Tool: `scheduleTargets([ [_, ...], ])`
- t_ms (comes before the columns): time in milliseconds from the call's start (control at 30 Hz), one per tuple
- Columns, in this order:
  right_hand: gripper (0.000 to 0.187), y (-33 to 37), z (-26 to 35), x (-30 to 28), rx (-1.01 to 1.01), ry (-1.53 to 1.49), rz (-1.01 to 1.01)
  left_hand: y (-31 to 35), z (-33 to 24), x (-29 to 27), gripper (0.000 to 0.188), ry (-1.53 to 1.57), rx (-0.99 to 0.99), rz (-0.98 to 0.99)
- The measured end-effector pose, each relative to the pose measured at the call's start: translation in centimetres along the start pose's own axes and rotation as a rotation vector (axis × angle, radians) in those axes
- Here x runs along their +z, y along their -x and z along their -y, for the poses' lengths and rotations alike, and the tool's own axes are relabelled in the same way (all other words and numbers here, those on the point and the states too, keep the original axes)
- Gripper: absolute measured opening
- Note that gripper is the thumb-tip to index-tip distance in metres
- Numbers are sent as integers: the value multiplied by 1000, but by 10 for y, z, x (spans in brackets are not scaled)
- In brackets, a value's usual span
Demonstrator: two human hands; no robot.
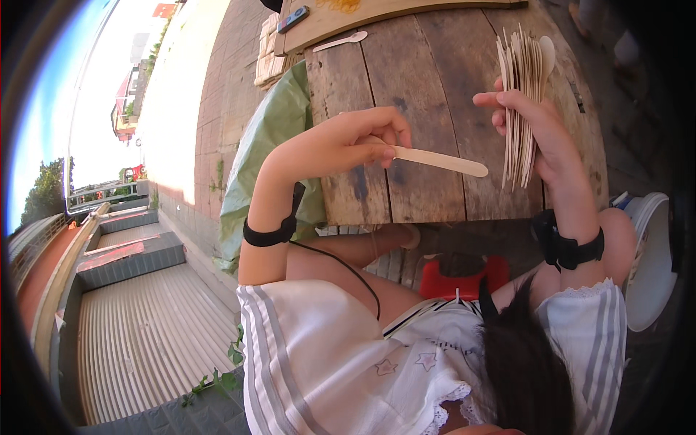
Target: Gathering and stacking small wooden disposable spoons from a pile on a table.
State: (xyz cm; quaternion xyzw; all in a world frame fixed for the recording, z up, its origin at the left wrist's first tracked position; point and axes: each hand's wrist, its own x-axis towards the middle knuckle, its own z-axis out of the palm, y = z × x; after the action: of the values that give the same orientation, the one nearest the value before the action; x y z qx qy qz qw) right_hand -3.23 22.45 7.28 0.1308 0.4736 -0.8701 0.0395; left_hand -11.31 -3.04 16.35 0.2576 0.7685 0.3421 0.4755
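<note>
Between the fingers and thumb of my left hand [373, 138] is one end of a flat wooden stick [442, 160] with a rounded tip, pointing right above the table. My right hand [540, 127] is wrapped round a thick bundle of thin wooden sticks [520, 109], held upright near the table's right side; its index finger points left. At the bundle's upper right shows the rounded bowl of a wooden spoon [547, 56]. Another wooden spoon [341, 41] lies flat near the far left of the tabletop, apart from both hands.
The plank table [428, 199] lies before me. A raised wooden board [406, 10] crosses its far edge, with a small blue device [293, 19] on it. Stacked wooden bundles [272, 54] and a green sack [268, 138] are at the left. A white tub [649, 261] stands right.
</note>
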Motion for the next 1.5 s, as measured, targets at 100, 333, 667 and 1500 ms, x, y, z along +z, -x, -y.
scheduleTargets([
  [100,30,7,-2,10,160,82,101,-7,-14,12,13,-120,95,56],
  [333,26,21,-25,32,367,-160,418,-21,-28,21,33,-389,244,-199],
  [667,27,15,-33,28,159,-676,631,-63,59,-45,30,-285,380,-956],
  [1500,26,7,-11,-3,-6,-776,524,-143,130,-128,19,-903,-271,-766],
])
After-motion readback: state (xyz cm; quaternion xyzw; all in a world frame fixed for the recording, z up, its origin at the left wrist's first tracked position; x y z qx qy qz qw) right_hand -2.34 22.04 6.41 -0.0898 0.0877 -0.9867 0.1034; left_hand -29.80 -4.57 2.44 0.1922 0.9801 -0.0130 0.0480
